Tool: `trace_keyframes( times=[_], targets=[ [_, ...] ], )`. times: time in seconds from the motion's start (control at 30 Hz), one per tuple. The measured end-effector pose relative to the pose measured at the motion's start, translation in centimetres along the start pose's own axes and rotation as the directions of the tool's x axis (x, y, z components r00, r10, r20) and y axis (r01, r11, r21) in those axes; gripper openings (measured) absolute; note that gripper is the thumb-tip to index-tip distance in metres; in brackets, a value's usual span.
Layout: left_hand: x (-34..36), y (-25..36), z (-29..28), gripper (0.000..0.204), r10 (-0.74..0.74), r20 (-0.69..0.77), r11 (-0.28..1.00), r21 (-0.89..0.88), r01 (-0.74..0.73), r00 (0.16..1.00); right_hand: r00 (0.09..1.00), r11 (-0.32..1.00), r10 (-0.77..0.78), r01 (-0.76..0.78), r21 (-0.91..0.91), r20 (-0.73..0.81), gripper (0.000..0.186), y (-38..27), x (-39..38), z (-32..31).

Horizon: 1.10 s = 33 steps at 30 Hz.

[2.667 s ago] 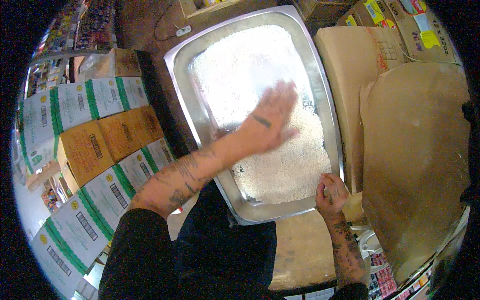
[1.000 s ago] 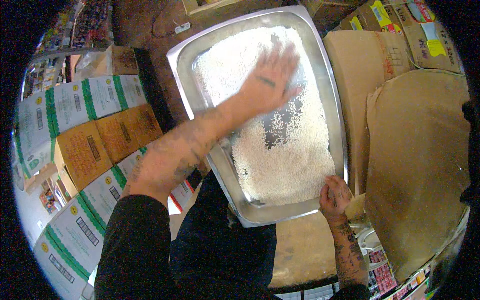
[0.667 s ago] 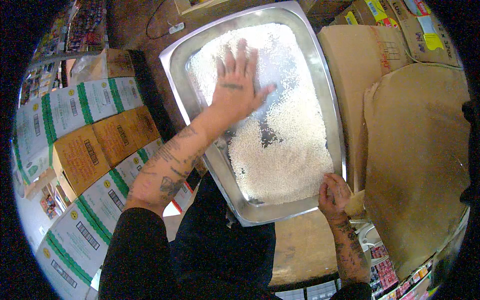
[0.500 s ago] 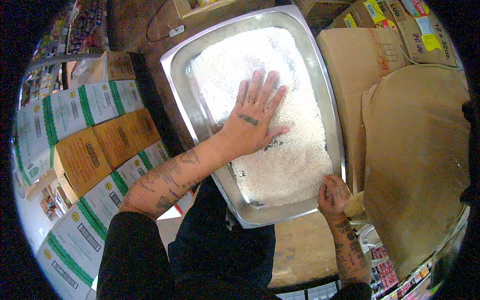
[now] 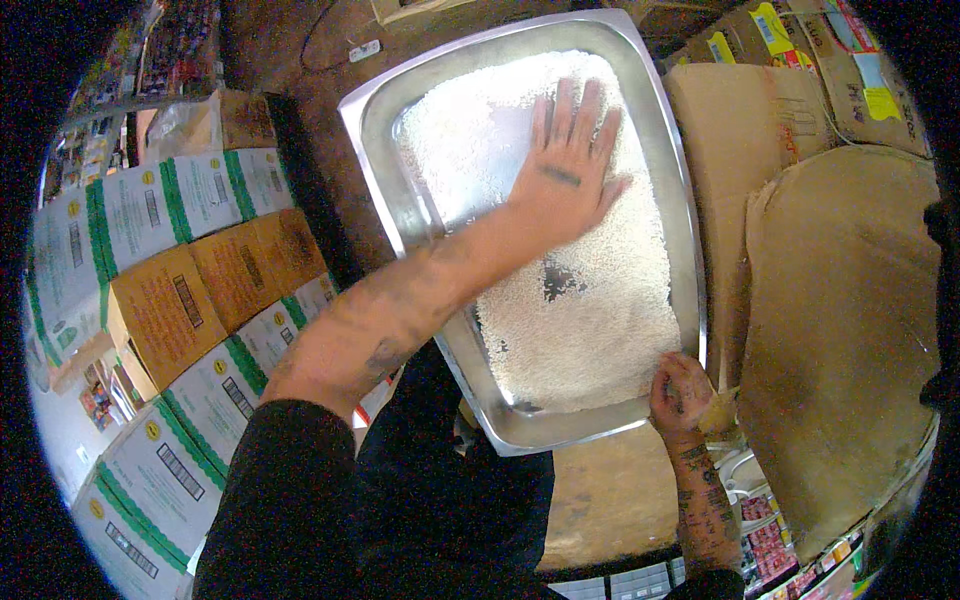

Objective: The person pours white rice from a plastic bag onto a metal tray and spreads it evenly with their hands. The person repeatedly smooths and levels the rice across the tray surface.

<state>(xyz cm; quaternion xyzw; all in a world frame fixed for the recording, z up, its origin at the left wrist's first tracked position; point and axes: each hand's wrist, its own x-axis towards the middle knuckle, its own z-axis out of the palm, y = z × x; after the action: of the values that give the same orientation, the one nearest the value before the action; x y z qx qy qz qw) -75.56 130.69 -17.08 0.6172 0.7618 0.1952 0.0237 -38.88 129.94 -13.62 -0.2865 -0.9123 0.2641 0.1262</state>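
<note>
A large rectangular stainless steel pan [image 5: 690, 250] lies in front of me, tilted in view, with a layer of small whitish grains [image 5: 600, 340] that look like rice. My left hand [image 5: 565, 180] lies palm down on the grains in the far right part of the pan, fingers stretched out and slightly apart; its forearm crosses the left rim. Beside the wrist, a dark patch of pan bottom shows through. At the near right corner, my right hand [image 5: 680, 395] is closed around the pan's rim, with some fingertips hidden.
Stacked white and green cartons [image 5: 170, 440] and brown cartons [image 5: 190, 310] line the left. Large cardboard boxes [image 5: 745, 130] and a big brown cardboard piece [image 5: 850, 330] stand close on the right. A brown surface [image 5: 610, 490] shows below the pan; a power strip [image 5: 365, 50] lies beyond it.
My left hand has slid away from me and to the right over the grains, and more bare pan bottom shows behind it. The right hand stays on the rim.
</note>
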Motion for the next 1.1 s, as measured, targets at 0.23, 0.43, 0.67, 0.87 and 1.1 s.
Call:
trace_keyframes(
  times=[0.23, 0.43, 0.67, 0.87, 1.1],
  targets=[
    [0.1, -0.5, 2.9, 0.08, 0.113, 0.213, 0.963, -0.263, -0.054, 0.971, 0.999, 0.999, -0.015, 0.013, -0.04, -0.034, 0.034, -0.6, 0.7, 0.2],
    [-4.6, -3.4, -0.4, 0.09, -0.336, -0.067, 0.925, 0.167, 0.342, 0.94, 1.0, 1.0, 0.0, 0.0, 0.012, -0.016, 0.038, -0.5, 0.4, 0.2],
    [-1.8, -0.7, -2.3, 0.088, -0.19, 0.09, 0.981, -0.024, 0.193, 0.978, 1.0, 1.0, 0.013, -0.013, -0.024, -0.006, 0.035, 0.2, -0.5, 0.5],
    [-0.3, -1.8, 2.9, 0.08, -0.012, 0.141, 0.953, -0.298, 0.054, 0.99, 0.998, 0.995, 0.068, -0.068, -0.067, 0.001, 0.021, 0.2, -0.4, 0.9],
    [-3.6, -3.5, 0.6, 0.082, -0.511, -0.213, 0.825, 0.149, 0.545, 0.833, 0.999, 0.996, -0.043, 0.045, 0.073, -0.034, 0.028, 0.2, 0.5, 0.5]
  ],
)
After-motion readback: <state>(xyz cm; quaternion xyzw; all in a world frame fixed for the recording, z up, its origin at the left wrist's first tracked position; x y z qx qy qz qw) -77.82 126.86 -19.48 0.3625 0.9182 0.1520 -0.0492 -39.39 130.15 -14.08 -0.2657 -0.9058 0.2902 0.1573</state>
